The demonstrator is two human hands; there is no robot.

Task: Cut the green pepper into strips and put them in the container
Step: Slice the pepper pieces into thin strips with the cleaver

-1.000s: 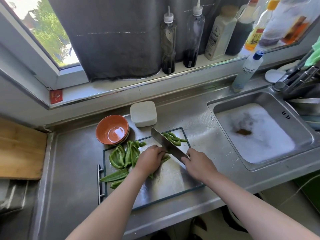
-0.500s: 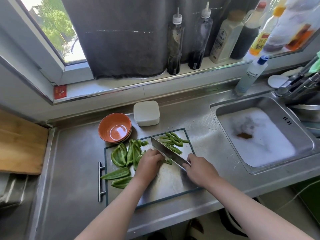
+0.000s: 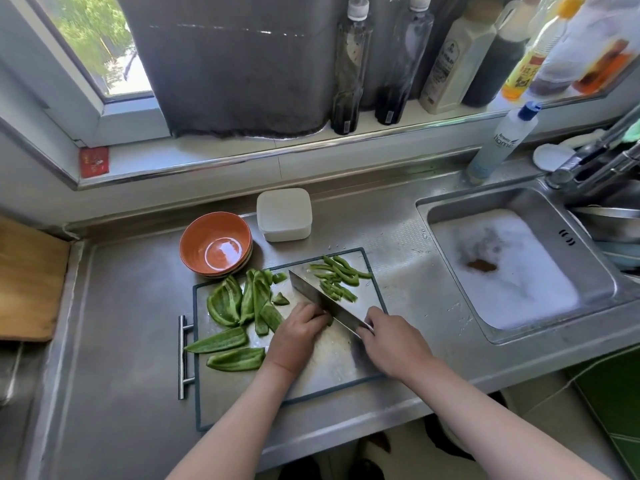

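Green pepper during slicing. The pepper lies in two lots on the board point(image 3: 329, 362). Broad, glossy, curved slabs point(image 3: 239, 306) are heaped on the little-finger side of the left hand point(image 3: 298, 336). Thin, bent strips point(image 3: 337, 278) are scattered across the knife point(image 3: 322, 299) from the left fingertips. A sliver of one piece point(image 3: 329, 321) shows at those fingertips, against the blade; the rest is hidden beneath the hand. The left hand is palm down, fingers curled and pressed together over the piece, knuckles beside the blade. The right hand point(image 3: 391, 341) has its fingers wrapped tightly round the knife's handle, which is hidden in the fist. The blade runs diagonally away from them; whether its edge meets the board cannot be told. The container point(image 3: 284, 214), lid on, stands well beyond all fingertips.
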